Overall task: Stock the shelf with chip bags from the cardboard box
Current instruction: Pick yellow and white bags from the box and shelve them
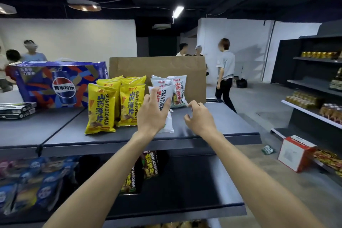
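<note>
Head view, top tier of a dark grey metal shelf (212, 122). The left hand (152, 112) is wrapped around the front of a white foil chip bag (163, 98) with black lettering, fingers closed on its face, the bag standing upright near the shelf's front edge. The right hand (199, 115) hovers just beside the bag, fingers curled and loosely apart, holding nothing. Two more white chip bags (177, 89) stand behind the held one. A cluster of yellow chip bags (114, 102) stands just to the left. A brown cardboard box flap (157, 66) rises behind all the bags. A blue cola carton (61, 84) sits further left on the same tier.
</note>
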